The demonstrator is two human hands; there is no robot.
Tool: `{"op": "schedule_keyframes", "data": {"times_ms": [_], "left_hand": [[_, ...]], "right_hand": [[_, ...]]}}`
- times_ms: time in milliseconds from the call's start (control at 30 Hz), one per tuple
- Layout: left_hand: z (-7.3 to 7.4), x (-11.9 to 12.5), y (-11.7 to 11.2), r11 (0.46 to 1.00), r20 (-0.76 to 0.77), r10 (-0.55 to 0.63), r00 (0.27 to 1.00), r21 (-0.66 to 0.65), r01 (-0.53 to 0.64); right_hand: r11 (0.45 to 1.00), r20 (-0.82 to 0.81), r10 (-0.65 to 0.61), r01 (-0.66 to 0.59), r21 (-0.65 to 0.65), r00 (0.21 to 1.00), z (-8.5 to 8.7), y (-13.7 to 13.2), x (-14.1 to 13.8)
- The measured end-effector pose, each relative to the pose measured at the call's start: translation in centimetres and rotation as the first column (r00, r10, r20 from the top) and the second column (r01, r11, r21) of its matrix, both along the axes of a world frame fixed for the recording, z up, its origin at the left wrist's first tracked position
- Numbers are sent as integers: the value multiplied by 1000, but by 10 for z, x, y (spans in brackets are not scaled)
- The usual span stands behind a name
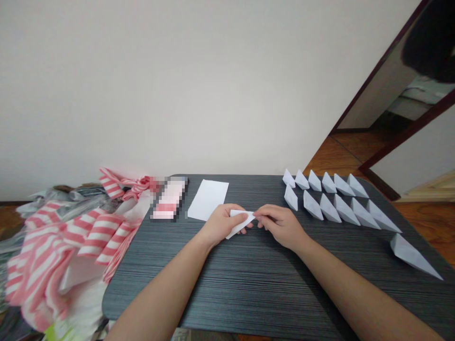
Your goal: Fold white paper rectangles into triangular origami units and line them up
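Note:
Both my hands meet over the middle of a dark striped table [249, 284]. My left hand [222, 222] is closed round a small folded white paper piece [241, 221], fingers wrapped over its left part. My right hand [280, 223] pinches the pointed right tip of the same piece with thumb and fingers. A flat white sheet of paper [208, 199] lies just behind my left hand.
Several folded white paper boats [330, 199] stand in two rows at the table's far right, one more [412, 255] nearer the right edge. A blurred pink object [168, 199] lies beside the sheet. Red-and-white striped bags [71, 241] pile up off the left edge. A doorway opens at right.

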State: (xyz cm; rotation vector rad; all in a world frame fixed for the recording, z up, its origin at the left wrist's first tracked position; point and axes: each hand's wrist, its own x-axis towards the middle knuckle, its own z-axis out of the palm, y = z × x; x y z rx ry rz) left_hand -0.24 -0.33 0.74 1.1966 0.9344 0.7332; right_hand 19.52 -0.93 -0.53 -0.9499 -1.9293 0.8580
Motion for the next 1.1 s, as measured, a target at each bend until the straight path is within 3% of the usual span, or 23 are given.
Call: {"op": "schedule_keyframes", "data": {"times_ms": [200,400,533,733,833,1000,1100], "left_hand": [[-3,-4,2,1000,-56,4,998,-6,-5],[-6,0,2,992,-153,3,988,125,16],[-5,2,-1,988,-192,30,981,157,1],[-5,2,-2,975,-251,21,968,219,35],[-6,0,0,986,-174,24,984,168,6],[-8,-5,6,989,169,143,975,-49,-136],[-9,-3,4,994,196,112,974,-25,-109]], "right_hand": [[998,14,32,-31,-50,999,-3,0,1],[989,31,116,-112,-92,993,-3,-2,-2],[971,-41,58,-66,-228,997,-4,-2,-3],[961,92,40,-13,-275,995,-1,-2,-5],[952,48,27,-11,-307,998,1,-2,-5],[909,-107,7,-51,-414,994,-1,0,0],[880,-183,10,-96,-466,983,-5,1,0]]}}
